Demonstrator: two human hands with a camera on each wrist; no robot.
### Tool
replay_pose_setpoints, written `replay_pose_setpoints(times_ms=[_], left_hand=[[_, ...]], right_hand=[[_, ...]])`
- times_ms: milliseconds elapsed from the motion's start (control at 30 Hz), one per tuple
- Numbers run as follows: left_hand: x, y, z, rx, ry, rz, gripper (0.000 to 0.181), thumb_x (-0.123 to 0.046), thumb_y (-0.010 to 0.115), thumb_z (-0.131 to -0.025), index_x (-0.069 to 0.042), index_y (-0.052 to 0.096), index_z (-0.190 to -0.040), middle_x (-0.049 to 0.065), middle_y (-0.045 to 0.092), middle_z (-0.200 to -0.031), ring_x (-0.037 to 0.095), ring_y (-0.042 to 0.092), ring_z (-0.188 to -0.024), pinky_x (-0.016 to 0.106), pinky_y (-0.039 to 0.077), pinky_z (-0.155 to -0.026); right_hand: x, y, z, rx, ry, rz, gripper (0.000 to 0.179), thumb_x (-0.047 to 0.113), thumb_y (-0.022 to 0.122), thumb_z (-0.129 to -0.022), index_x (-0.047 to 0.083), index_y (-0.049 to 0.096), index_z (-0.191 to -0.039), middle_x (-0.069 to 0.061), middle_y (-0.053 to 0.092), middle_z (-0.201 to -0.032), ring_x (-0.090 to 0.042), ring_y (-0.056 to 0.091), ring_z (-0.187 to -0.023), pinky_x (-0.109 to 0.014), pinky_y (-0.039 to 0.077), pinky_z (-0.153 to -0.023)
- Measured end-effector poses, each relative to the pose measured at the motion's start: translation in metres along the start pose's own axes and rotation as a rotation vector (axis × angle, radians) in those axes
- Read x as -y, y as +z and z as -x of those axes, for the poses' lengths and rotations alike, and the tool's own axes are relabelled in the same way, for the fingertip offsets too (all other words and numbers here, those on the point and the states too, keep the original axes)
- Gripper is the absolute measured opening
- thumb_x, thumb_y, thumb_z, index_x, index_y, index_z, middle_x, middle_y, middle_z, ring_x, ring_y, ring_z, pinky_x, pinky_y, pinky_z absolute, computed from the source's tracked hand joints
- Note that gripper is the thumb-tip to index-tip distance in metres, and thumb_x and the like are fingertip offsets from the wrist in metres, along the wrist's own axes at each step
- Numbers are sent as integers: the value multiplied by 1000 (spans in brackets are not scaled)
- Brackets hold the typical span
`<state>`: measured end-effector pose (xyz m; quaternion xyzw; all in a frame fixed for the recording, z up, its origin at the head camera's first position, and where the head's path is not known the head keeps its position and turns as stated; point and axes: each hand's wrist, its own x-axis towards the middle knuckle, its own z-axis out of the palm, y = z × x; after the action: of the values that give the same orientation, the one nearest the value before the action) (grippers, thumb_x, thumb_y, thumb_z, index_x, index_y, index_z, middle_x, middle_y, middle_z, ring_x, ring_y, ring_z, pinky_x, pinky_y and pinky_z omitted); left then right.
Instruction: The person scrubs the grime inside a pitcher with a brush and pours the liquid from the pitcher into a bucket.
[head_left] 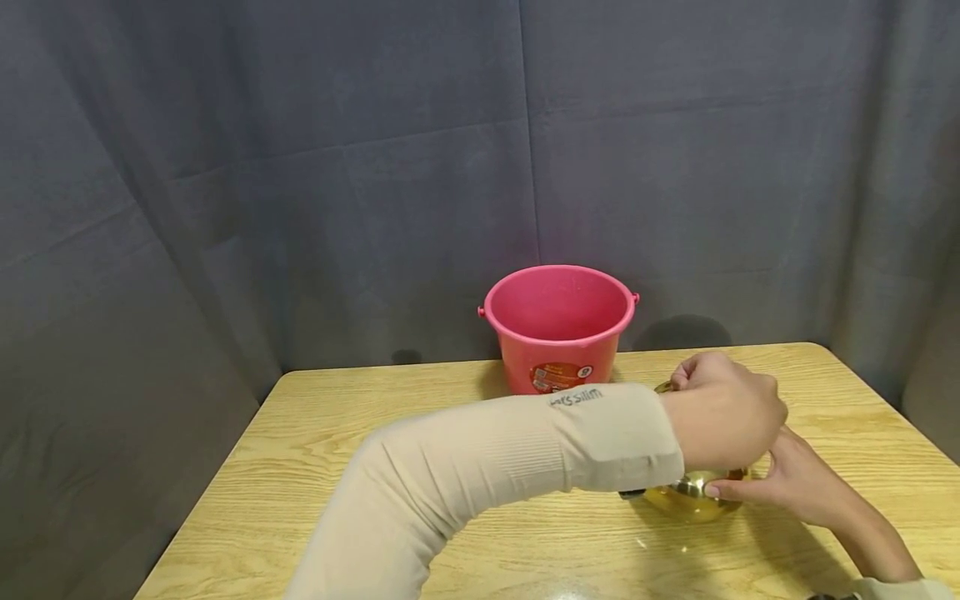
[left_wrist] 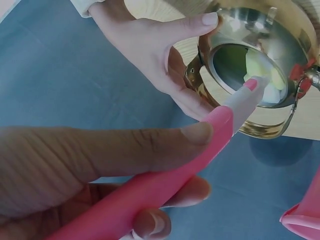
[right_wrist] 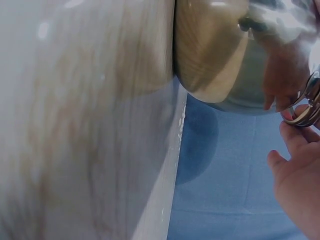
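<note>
A shiny gold kettle (head_left: 690, 500) stands at the table's right side, its round mouth facing up. My left hand (head_left: 723, 412) is above it, thumb and fingers gripping the pink handle of a cleaning brush (left_wrist: 165, 185). The brush's white end reaches into the mouth of the kettle (left_wrist: 240, 25), where pale green and white soft material shows; most of its head is hidden. My right hand (head_left: 795, 483) holds the kettle, thumb on the body beside the opening. In the right wrist view, fingers (right_wrist: 295, 137) touch the handle's metal ring.
Behind, near the far edge of the wooden table (head_left: 360, 442), stands a pink bucket (head_left: 558, 367) with an orange label. A small black piece (head_left: 632, 493) is left of the kettle, partly hidden by the sleeve. A grey-blue curtain (head_left: 412, 208) hangs around the table.
</note>
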<state>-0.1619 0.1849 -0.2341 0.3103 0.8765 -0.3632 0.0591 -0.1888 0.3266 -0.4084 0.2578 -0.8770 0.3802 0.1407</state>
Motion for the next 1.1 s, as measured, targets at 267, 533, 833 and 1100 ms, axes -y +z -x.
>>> replay_pose_setpoints(times_ms=[267, 533, 833, 1100], left_hand=[[3, 7, 3, -27, -1, -19, 26, -38, 60, -92, -40, 50, -116, -21, 38, -119, 14, 41, -62, 33, 28, -44], [4, 13, 5, -68, -19, 5, 25, -28, 52, -97, -43, 51, -117, -22, 39, -119, 13, 38, -59, 33, 24, -42], [7, 22, 5, -146, -7, 16, 26, -29, 54, -97, -44, 54, -117, -18, 47, -109, 7, 42, -67, 31, 31, -43], [9, 32, 6, -242, -24, 30, 25, -25, 53, -96, -45, 58, -109, -18, 50, -95, 6, 36, -63, 29, 29, -40]], right_hand=[[0, 0, -2, 3, -1, 5, 100, 16, 90, -65, 25, 36, -149, 11, 39, -144, 2, 32, -124, -8, 23, -91], [1, 1, -3, 6, 2, 11, 105, 18, 90, -67, 26, 29, -152, 8, 27, -152, 5, 22, -130, -6, 19, -93], [2, 1, -3, 7, 37, 29, 107, 22, 89, -68, 28, 25, -153, -13, 26, -152, 7, 23, -127, -6, 19, -92], [3, 0, 0, 20, 66, 28, 107, 23, 88, -70, 30, 22, -154, -11, 22, -155, 1, 19, -133, -48, 25, -104]])
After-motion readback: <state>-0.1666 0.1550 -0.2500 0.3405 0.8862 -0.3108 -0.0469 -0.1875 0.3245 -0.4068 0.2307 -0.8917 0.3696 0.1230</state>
